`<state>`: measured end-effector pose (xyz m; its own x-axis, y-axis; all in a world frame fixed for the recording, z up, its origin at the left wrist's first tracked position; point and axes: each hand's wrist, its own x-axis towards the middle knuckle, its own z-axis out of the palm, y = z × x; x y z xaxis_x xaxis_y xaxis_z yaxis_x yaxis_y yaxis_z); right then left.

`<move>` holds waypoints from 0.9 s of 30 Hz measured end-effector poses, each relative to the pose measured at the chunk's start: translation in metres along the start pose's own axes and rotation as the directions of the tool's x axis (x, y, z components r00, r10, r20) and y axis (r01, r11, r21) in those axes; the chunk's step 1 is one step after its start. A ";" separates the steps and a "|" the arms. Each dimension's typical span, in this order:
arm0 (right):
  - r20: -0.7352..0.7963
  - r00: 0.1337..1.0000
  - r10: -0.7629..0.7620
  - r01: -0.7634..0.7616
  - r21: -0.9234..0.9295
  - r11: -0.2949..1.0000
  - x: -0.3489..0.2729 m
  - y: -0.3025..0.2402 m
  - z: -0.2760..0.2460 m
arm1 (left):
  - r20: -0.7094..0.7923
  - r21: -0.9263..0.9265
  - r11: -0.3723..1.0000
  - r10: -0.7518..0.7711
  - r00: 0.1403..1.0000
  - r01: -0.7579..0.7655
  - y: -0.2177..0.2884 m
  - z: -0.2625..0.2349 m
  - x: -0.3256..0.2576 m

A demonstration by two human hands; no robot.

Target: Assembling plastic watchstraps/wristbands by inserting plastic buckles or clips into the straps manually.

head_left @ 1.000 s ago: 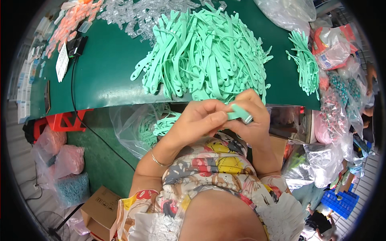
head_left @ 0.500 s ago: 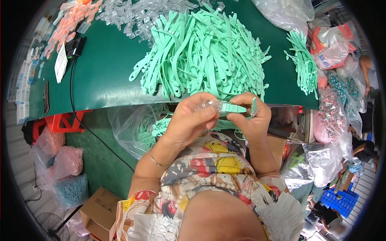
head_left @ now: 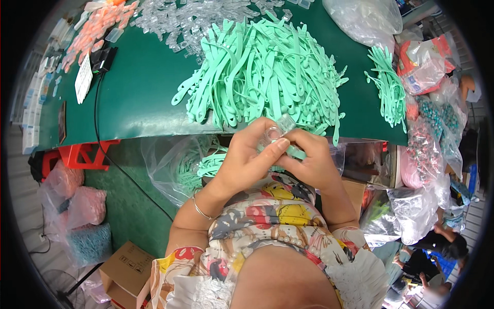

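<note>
At the table's front edge my two hands meet, both closed. My left hand (head_left: 246,159) pinches a small clear plastic piece with a round ring (head_left: 284,123) between thumb and forefinger. Against it, my right hand (head_left: 313,158) grips a mint green ribbed strap (head_left: 295,152); most of this strap is hidden by the fingers. Whether the strap runs through the clear piece I cannot tell. Just beyond my hands rises a big heap of matching mint green straps (head_left: 267,72), some with rounded, holed ends.
Clear plastic pieces (head_left: 180,23) lie behind the heap on the green table (head_left: 139,110). A smaller strap bundle (head_left: 387,87) lies to the right, orange pieces (head_left: 98,31) far left. A black cable (head_left: 96,116) hangs over the edge. Below, a clear bag (head_left: 172,172) holds more straps.
My hands have come closer together, and the clear piece has tilted upward. The strap, held out flat between my hands before, is now mostly covered by my fingers. The view has shifted slightly.
</note>
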<state>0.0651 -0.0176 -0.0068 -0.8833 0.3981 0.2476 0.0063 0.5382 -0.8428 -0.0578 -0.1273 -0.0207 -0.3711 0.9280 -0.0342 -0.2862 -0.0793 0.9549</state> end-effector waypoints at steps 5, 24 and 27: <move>-0.040 0.995 0.096 -0.082 0.267 0.960 -0.011 0.010 -0.007 | 0.038 -0.263 0.965 0.002 0.999 0.008 -0.006 0.002 0.003; 0.326 0.891 0.315 -0.446 0.756 0.479 -0.005 0.022 -0.009 | 0.180 -0.457 0.883 -0.021 0.983 0.102 -0.027 0.005 0.007; 0.322 0.902 0.289 -0.429 0.754 0.498 -0.006 0.021 -0.009 | 0.189 -0.437 0.890 -0.051 0.981 0.131 -0.025 0.007 0.008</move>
<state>0.0743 -0.0017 -0.0217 -0.9453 0.2755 -0.1744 0.0287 -0.4624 -0.8862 -0.0479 -0.1154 -0.0425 -0.1822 0.9829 -0.0266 -0.6891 -0.1084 0.7166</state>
